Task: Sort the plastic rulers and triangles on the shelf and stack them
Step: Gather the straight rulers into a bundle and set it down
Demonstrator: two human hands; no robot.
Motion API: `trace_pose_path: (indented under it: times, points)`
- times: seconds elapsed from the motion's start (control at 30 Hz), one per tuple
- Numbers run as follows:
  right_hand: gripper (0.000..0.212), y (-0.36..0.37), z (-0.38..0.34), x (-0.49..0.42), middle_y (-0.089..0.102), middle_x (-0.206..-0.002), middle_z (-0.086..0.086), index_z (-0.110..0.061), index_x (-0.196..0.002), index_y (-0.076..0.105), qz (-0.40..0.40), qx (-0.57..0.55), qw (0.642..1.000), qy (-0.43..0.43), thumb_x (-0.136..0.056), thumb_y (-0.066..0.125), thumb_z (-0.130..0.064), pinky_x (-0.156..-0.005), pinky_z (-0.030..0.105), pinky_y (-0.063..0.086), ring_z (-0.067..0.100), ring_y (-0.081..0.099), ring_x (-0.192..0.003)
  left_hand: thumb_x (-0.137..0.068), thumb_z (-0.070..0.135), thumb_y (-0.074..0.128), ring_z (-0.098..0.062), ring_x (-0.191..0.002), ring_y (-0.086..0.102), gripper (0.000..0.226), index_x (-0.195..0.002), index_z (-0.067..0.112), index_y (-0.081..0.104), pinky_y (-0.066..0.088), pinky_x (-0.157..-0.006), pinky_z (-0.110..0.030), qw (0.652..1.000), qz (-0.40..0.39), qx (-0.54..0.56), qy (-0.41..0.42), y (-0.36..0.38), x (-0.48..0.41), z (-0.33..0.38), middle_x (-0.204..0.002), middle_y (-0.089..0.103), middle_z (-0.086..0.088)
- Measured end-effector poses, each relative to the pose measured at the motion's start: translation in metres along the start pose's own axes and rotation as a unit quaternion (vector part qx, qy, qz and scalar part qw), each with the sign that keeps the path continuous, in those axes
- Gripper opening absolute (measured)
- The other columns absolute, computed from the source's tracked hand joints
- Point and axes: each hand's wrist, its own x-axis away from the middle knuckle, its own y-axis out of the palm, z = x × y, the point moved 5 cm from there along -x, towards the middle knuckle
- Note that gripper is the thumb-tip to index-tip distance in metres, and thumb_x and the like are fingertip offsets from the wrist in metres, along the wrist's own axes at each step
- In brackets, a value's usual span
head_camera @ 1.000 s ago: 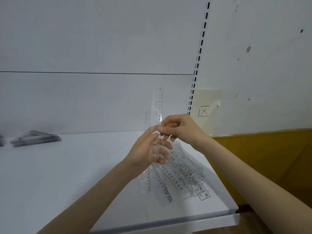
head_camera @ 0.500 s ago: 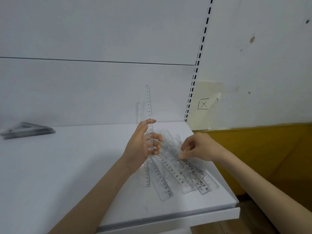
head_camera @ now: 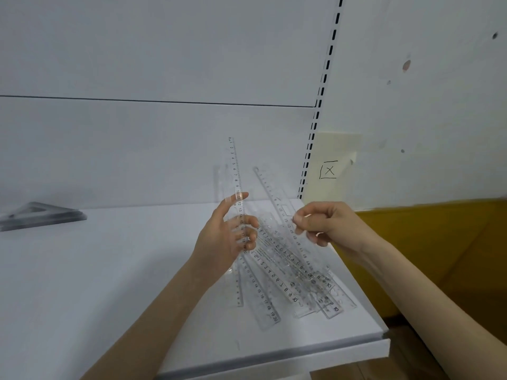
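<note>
Clear plastic fills both hands. The left hand grips an upright ruler by its lower part, one digit stretched up along it and the others curled round it, with the zero end pointing up in front of the back panel. A fainter clear edge shows just left of it, so I cannot tell whether the grip holds one ruler or several. To the right, the right hand pinches a second ruler between thumb and curled fingers; it leans up and to the left, raised off the shelf and apart from the upright one. Below and between the hands lies a loose pile of rulers, fanned and overlapping on the near right part of the white shelf. The hands and the lifted ruler cover its far end. Far to the left, well apart, sits a stack of triangles, blurred and cut by the frame edge. Behind the shelf rises a white back panel with a dark seam, bounded on the right by a slotted upright. Further right, a pale note with a boxed X hangs on the spotted wall, above a yellow band. The transparent rulers in the pile blend together, so their count is unclear
</note>
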Motion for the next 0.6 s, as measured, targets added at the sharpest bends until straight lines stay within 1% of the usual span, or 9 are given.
trace_pose_path:
  times: [0.1,0.2,0.27,0.33,0.4,0.47,0.5,0.6]
  points:
    - [0.016,0.012,-0.011,0.001,0.069,-0.071,0.01,-0.004,-0.081,0.069,-0.005,-0.019,1.0,-0.019,-0.076,0.074,-0.019,-0.047,0.022,0.04,0.015,0.048,-0.05,-0.091,0.04,0.049,-0.02,-0.057,0.048,0.034,-0.12,0.025,0.059,0.037,-0.056,-0.031,1.0,-0.013,-0.012,-0.016,0.003,0.0,-0.003,-0.077,0.058,-0.01]
    - [0.026,0.023,-0.021,0.0,0.07,-0.071,0.01,-0.005,-0.082,0.069,-0.015,-0.022,0.999,-0.038,-0.067,0.074,-0.026,-0.047,0.022,0.041,0.015,0.05,-0.049,-0.085,0.044,0.051,-0.02,-0.059,0.049,0.04,-0.121,0.027,0.058,0.038,-0.057,-0.031,0.999,-0.03,-0.021,-0.016,0.005,0.003,-0.003,-0.077,0.059,-0.01]
    - [0.029,0.028,-0.025,-0.002,0.07,-0.071,0.01,-0.004,-0.083,0.069,-0.015,-0.019,0.999,-0.046,-0.065,0.074,-0.027,-0.047,0.022,0.041,0.014,0.05,-0.048,-0.083,0.046,0.055,-0.02,-0.06,0.05,0.04,-0.119,0.028,0.059,0.038,-0.057,-0.03,0.999,-0.039,-0.019,-0.017,0.005,0.004,-0.003,-0.078,0.06,-0.009]
    - [0.029,0.031,-0.027,-0.003,0.07,-0.07,0.01,-0.004,-0.083,0.069,-0.013,-0.02,0.998,-0.053,-0.066,0.074,-0.026,-0.047,0.022,0.041,0.014,0.051,-0.048,-0.082,0.047,0.06,-0.021,-0.062,0.051,0.047,-0.125,0.026,0.056,0.038,-0.057,-0.031,0.998,-0.049,-0.021,-0.026,0.006,0.005,-0.004,-0.081,0.059,-0.01]
    - [0.028,0.034,-0.028,-0.003,0.07,-0.071,0.011,-0.004,-0.083,0.069,-0.013,-0.022,0.998,-0.058,-0.067,0.075,-0.026,-0.047,0.022,0.042,0.015,0.051,-0.048,-0.081,0.05,0.06,-0.025,-0.071,0.052,0.057,-0.131,0.024,0.052,0.038,-0.062,-0.034,0.997,-0.057,-0.024,-0.035,0.006,0.005,-0.005,-0.093,0.057,-0.014]
    - [0.028,0.036,-0.029,-0.002,0.07,-0.071,0.012,-0.003,-0.083,0.069,-0.014,-0.024,0.998,-0.06,-0.066,0.075,-0.025,-0.048,0.022,0.043,0.015,0.052,-0.048,-0.081,0.052,0.062,-0.033,-0.088,0.048,0.056,-0.13,0.028,0.052,0.037,-0.071,-0.041,0.997,-0.064,-0.019,-0.033,0.006,0.004,-0.006,-0.108,0.053,-0.02]
    - [0.029,0.036,-0.03,-0.002,0.07,-0.071,0.012,-0.003,-0.083,0.068,-0.014,-0.025,0.998,-0.06,-0.066,0.075,-0.025,-0.048,0.022,0.044,0.015,0.052,-0.048,-0.081,0.053,0.062,-0.035,-0.094,0.045,0.056,-0.131,0.03,0.052,0.036,-0.074,-0.043,0.997,-0.068,-0.017,-0.033,0.005,0.003,-0.006,-0.113,0.051,-0.021]
    - [0.03,0.037,-0.032,-0.003,0.069,-0.07,0.011,-0.002,-0.084,0.068,-0.014,-0.026,0.998,-0.062,-0.066,0.075,-0.025,-0.05,0.023,0.047,0.015,0.052,-0.048,-0.079,0.057,0.063,-0.037,-0.101,0.043,0.064,-0.133,0.026,0.051,0.033,-0.083,-0.048,0.997,-0.072,-0.012,-0.041,0.007,0.004,-0.007,-0.119,0.05,-0.022]
